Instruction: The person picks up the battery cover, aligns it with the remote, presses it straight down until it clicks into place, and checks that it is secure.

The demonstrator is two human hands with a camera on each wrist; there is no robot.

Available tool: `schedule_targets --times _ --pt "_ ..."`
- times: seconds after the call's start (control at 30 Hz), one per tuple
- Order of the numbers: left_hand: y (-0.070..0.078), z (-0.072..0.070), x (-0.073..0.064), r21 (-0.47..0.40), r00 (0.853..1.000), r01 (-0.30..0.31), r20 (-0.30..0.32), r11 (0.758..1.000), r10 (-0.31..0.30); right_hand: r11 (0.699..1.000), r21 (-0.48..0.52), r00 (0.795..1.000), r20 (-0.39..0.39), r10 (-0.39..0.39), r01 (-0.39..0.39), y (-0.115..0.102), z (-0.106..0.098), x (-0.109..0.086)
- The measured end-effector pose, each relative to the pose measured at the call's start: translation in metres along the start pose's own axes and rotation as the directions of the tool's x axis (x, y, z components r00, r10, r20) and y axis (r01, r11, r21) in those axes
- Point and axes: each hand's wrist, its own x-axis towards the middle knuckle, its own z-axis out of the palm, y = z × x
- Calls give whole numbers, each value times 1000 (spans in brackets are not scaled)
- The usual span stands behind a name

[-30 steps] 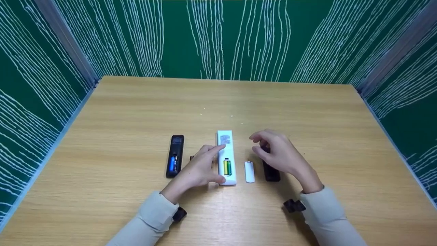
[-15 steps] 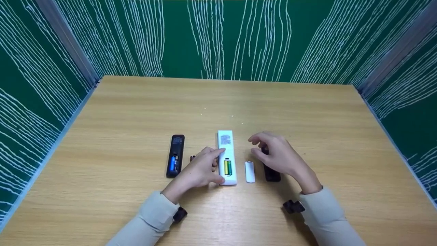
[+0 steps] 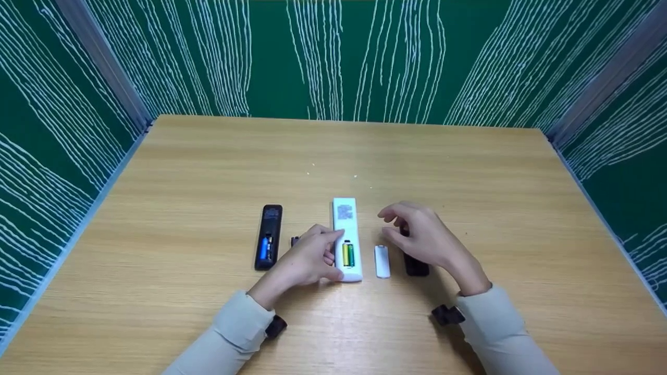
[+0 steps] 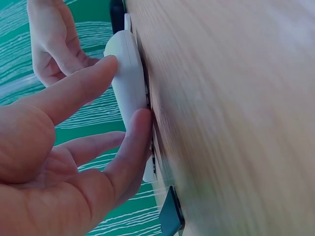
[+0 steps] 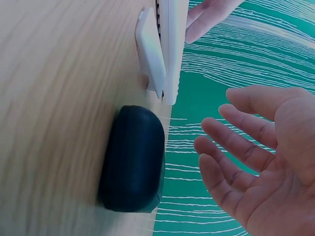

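A white remote control (image 3: 345, 219) lies face down mid-table, its battery bay showing a yellow and a green battery (image 3: 348, 254). My left hand (image 3: 307, 258) holds it from the left, thumb at the near end and forefinger over the edge. In the left wrist view, thumb and fingers touch the white casing (image 4: 127, 69). A white battery cover (image 3: 382, 261) lies just right of that remote. Above a black remote (image 3: 417, 264), partly hidden, hovers my right hand (image 3: 422, 234), fingers loosely curved and holding nothing. The right wrist view shows a gap between this hand and the black remote (image 5: 135, 157).
Another black remote (image 3: 268, 237) lies on the left, with a blue battery (image 3: 264, 248) in its bay. A small dark piece (image 3: 295, 241) shows partly behind my left hand. Tiny pale specks (image 3: 355, 176) dot the table (image 3: 208, 172). Green walls with white lines (image 3: 349, 62) surround it.
My left forefinger has slid slightly toward the near end of the white remote. The right hand has shifted very slightly left. The remotes and cover lie as before.
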Motion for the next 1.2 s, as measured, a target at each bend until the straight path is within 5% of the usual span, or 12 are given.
schedule_targets --times 1.2 --pt "1 0 0 20 999 50 -2 999 -50 1000 -18 983 182 12 -9 6 10 0"
